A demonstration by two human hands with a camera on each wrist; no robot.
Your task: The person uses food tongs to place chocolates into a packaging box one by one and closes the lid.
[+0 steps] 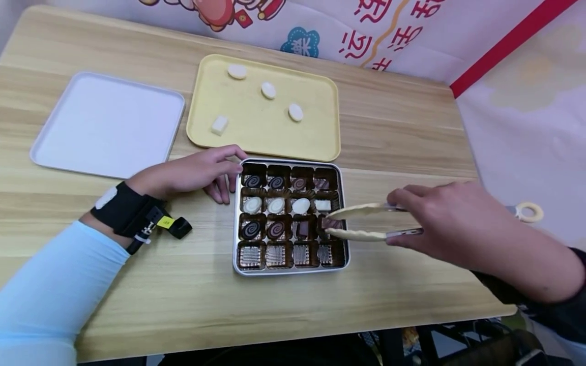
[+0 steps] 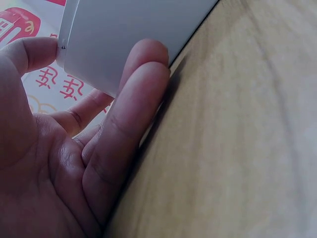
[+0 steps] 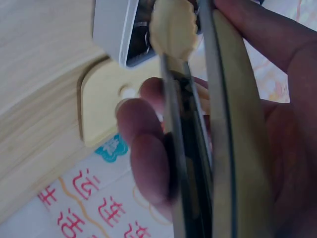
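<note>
My right hand [image 1: 448, 223] grips a pair of tongs [image 1: 363, 235] with cream scalloped tips and metal arms. The tips stand on either side of a brown chocolate [image 1: 331, 223] in the third row's rightmost compartment; whether they touch it I cannot tell. The chocolates sit in a silver-rimmed box [image 1: 293, 272] with a dark divided insert. Dark and brown pieces fill the far row, white ones the second, dark and brown ones the third. Ridged floors show in the nearest row. My left hand [image 1: 201, 173] rests its fingers against the box's far left corner, touching its pale wall [image 2: 124, 34].
Behind the box lies a yellow tray [image 1: 270, 134] with several white pieces [image 1: 268, 90] on it. A white tray [image 1: 110, 124] is at the far left of the wooden table [image 1: 183, 305]. A printed cloth [image 1: 329, 30] hangs along the back.
</note>
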